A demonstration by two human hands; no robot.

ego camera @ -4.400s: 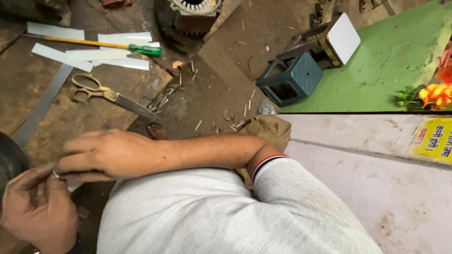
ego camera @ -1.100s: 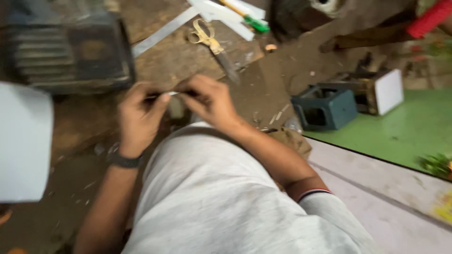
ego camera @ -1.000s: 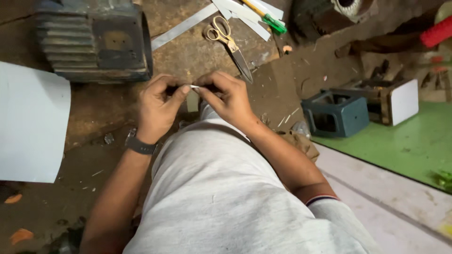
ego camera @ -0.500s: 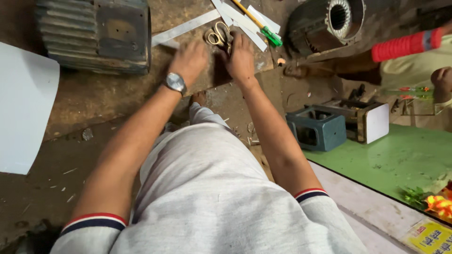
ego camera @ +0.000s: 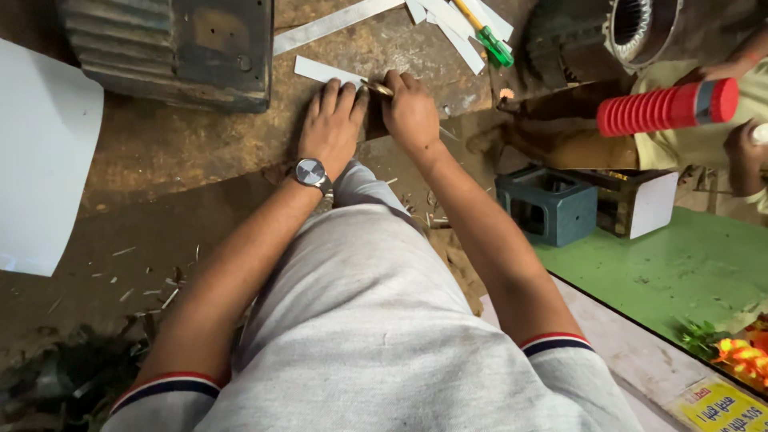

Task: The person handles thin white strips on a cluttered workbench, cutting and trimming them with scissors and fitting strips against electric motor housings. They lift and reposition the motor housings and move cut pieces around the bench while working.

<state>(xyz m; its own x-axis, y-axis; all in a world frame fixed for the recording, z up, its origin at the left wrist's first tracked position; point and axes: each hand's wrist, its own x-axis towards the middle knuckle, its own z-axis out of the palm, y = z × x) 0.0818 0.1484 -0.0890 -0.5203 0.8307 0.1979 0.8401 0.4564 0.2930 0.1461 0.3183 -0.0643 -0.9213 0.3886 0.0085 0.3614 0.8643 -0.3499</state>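
Under your left hand [ego camera: 330, 128] lies a matt white paper strip [ego camera: 324, 71]; at twelve o'clock, the floor [ego camera: 160, 152] is rough and stained.

Both my arms reach straight out ahead of me, nearly parallel, forearms bare and the short sleeves ending at my upper arms. My left hand [ego camera: 330, 126] lies palm down, fingers extended forward and pressed close together, the wrist flat and level. My right hand [ego camera: 410, 112] sits just beside it, knuckles up, fingers curled into a loose fist that closes around something small. The thumbs of the two hands nearly meet.
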